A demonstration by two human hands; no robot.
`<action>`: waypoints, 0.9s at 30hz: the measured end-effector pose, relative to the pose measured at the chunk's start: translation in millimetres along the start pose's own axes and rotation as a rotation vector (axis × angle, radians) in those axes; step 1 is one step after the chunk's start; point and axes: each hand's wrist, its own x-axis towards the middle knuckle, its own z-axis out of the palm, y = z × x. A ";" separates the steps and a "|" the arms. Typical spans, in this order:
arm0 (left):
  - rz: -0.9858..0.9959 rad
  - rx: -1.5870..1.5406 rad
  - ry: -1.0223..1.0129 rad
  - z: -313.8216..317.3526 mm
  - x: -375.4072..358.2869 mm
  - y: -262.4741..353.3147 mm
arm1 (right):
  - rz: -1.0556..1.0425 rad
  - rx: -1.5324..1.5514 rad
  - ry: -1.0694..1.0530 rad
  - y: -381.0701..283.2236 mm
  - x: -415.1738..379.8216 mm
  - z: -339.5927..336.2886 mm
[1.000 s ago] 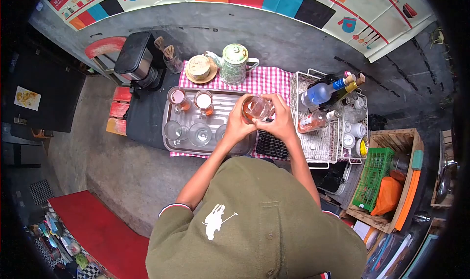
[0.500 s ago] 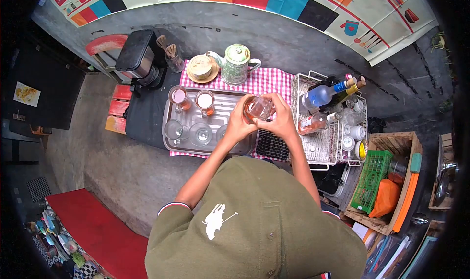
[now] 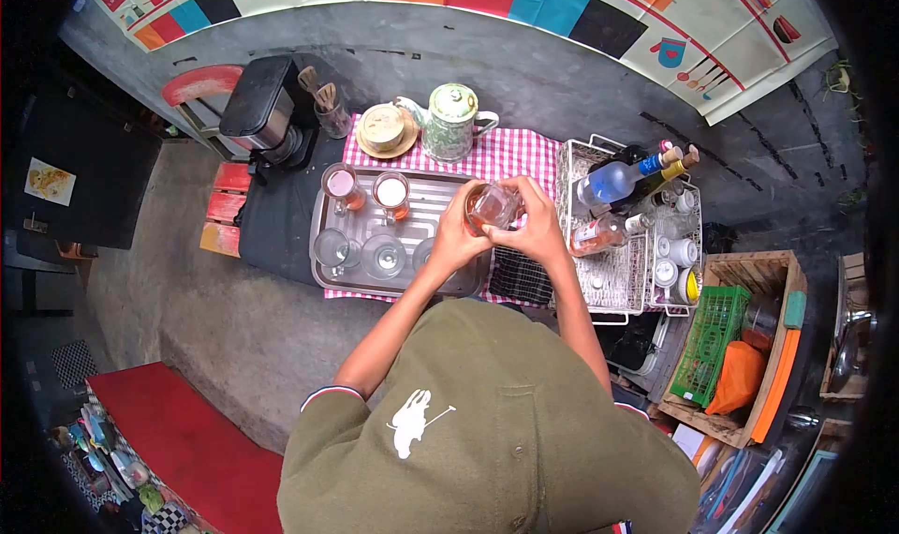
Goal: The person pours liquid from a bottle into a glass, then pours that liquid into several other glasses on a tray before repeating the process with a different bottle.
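Note:
Over the right end of the metal tray [image 3: 421, 192], my left hand [image 3: 456, 237] is wrapped round a glass with reddish-brown liquid [image 3: 480, 208]. My right hand [image 3: 536, 229] grips a small clear glass [image 3: 507, 206], tilted with its mouth against the rim of the other. On the tray stand a glass mug with a pinkish top [image 3: 341, 183] and another with a white top [image 3: 391, 193], both amber lower down. Clear glass mugs [image 3: 384, 256] line the front of the tray, one partly hidden by my left forearm.
Behind the tray are a green speckled teapot [image 3: 450, 131] and a lidded cup on a saucer [image 3: 385, 130]. A coffee maker [image 3: 266, 112] stands left. To the right, a white wicker basket [image 3: 599, 276] holds bottles [image 3: 613, 185]; a wooden crate [image 3: 791, 276] sits beyond it.
Both hands stay in nearly the same place, the two glasses still together. The small clear glass in my right hand shifts very slightly.

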 end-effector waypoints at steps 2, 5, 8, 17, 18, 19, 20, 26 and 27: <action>0.006 0.002 0.006 -0.3 -0.4 -1.2 | 0.019 0.005 -0.007 -1.0 -0.2 0.2; -0.013 -0.009 -0.006 -0.7 -1.1 -3.6 | 0.016 0.000 -0.008 -0.3 -0.1 0.4; -0.018 -0.033 -0.010 -0.6 -0.8 -4.5 | -0.015 -0.007 -0.002 1.4 0.1 1.5; -0.011 -0.005 -0.022 -2.5 -0.7 -6.4 | -0.060 -0.040 0.007 3.0 2.6 3.7; -0.011 -0.020 -0.018 -2.5 -1.2 -7.4 | -0.053 -0.028 0.004 3.9 2.6 4.3; -0.010 -0.034 -0.014 -2.4 -1.1 -8.4 | -0.048 -0.015 0.001 4.3 2.8 4.7; -0.009 -0.048 -0.011 -2.0 -1.0 -10.3 | -0.050 -0.017 -0.002 4.1 3.3 4.6; -0.037 -0.098 -0.008 -0.9 -1.0 -13.8 | -0.055 -0.005 -0.017 2.0 3.9 2.8; -0.039 -0.088 -0.011 -1.2 -0.9 -11.8 | -0.057 -0.006 -0.018 2.4 3.9 2.7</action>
